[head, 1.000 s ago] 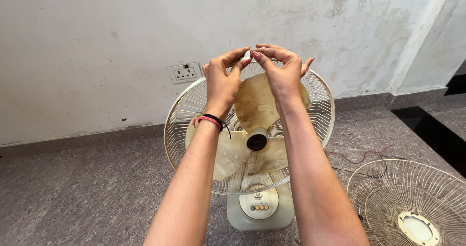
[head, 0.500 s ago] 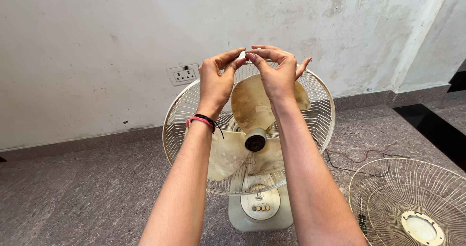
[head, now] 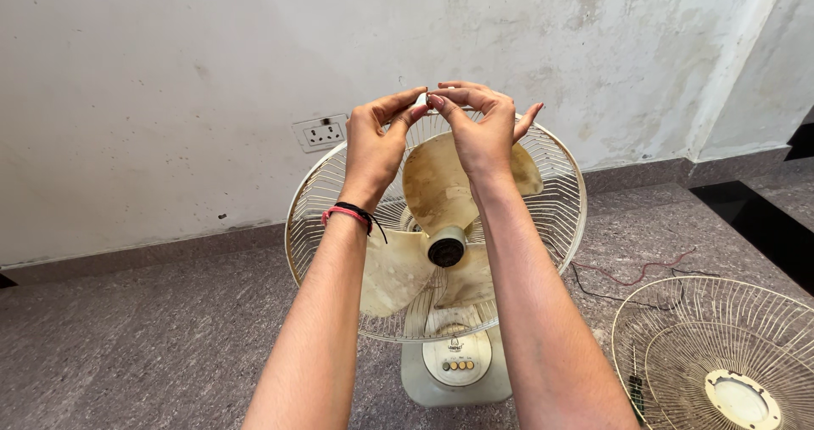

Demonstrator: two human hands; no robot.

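both hands stay at top rim of rear fan guard (head: 555,218), frame centre. left hand (head: 375,146) and right hand (head: 479,129) pinch small pale clip (head: 421,101) between fingertips. hardly any shift from half second ago; blade (head: 441,197) exposed, front guard (head: 721,358) lies lower right.

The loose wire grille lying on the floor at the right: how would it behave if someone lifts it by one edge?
The grille is thin wire around mostly open space, so it probably feels light for its size. Lifted by one edge, its rim may flex a little. Its round plate sits at the centre, so that part may hang heavier.
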